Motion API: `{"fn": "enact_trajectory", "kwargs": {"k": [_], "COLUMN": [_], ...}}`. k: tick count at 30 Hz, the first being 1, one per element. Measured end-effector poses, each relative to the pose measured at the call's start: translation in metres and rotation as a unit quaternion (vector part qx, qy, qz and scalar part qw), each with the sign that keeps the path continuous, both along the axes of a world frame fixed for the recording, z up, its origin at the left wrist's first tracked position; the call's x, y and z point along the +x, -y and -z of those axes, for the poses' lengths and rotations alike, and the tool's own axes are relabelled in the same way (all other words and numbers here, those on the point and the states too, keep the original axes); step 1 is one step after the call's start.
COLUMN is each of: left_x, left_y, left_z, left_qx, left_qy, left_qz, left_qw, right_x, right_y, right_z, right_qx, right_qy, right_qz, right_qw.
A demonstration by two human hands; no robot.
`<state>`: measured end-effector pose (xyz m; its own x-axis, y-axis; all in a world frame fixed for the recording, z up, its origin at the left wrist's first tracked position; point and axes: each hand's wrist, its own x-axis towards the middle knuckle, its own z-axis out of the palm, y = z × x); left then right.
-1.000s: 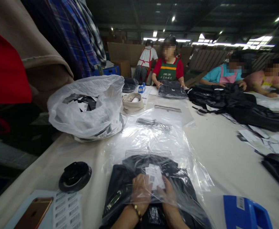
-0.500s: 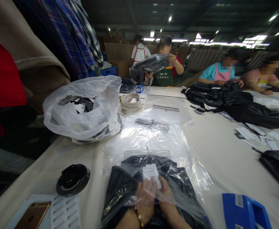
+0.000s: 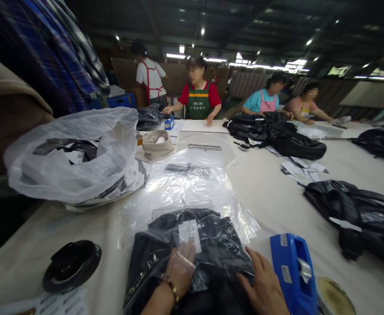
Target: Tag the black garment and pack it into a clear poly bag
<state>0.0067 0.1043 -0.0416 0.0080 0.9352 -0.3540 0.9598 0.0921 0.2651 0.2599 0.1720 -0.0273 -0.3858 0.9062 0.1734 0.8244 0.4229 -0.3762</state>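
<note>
A folded black bag (image 3: 211,258) lies in front of me, partly inside a clear plastic bag (image 3: 192,188) with printed panels. On top of it, under the film, is a white tag (image 3: 190,234). My left hand (image 3: 180,264), with a beaded bracelet at the wrist, rests flat under the plastic, fingertips at the tag's lower edge. My right hand (image 3: 266,280) is outside the film at the bag's right side, its fingers spread and grasping nothing. Right beside it stands a blue tape dispenser (image 3: 293,267).
A white plastic sack (image 3: 70,175) with tags stands left, beside a small cloth pouch (image 3: 158,144). Nearer are a round black object (image 3: 72,267) and barcode stickers (image 3: 62,302). Black backpacks (image 3: 359,218) lie to the right. Across the table several people are working, one in a green apron (image 3: 198,105).
My right hand has come away from the tag and out of the plastic to the right. The view has turned right. Across the table, the person in green has put down a wrapped dark item.
</note>
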Motion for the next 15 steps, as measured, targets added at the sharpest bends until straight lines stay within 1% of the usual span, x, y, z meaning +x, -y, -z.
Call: {"fn": "enact_trajectory", "kwargs": {"k": [2, 5, 7, 9, 12, 13, 15], "left_x": [-0.001, -0.001, -0.001, 0.0, 0.002, 0.003, 0.003], "left_y": [0.0, 0.002, 0.003, 0.004, 0.004, 0.003, 0.002], "left_z": [0.003, 0.007, 0.01, 0.012, 0.011, 0.009, 0.003], "left_qx": [0.024, 0.048, 0.047, 0.044, 0.047, 0.045, 0.036], "left_qy": [0.0, -0.009, -0.021, -0.034, -0.031, -0.024, -0.006], "left_qz": [-0.004, -0.006, -0.001, -0.001, 0.003, 0.007, 0.009], "left_qw": [1.0, 0.999, 0.999, 0.998, 0.998, 0.999, 0.999], "right_x": [0.008, 0.019, 0.032, 0.049, 0.074, 0.081, 0.09], "right_y": [-0.012, -0.02, -0.019, -0.012, 0.002, 0.007, 0.015], "right_z": [0.011, 0.024, 0.028, 0.028, 0.028, 0.029, 0.034], "right_qx": [-0.077, -0.169, -0.19, -0.199, -0.23, -0.237, -0.238], "right_qy": [0.02, -0.023, -0.066, -0.1, -0.152, -0.17, -0.202], "right_qz": [0.04, 0.053, 0.046, 0.026, -0.032, -0.031, 0.013], "right_qw": [0.996, 0.984, 0.978, 0.975, 0.961, 0.956, 0.95]}}
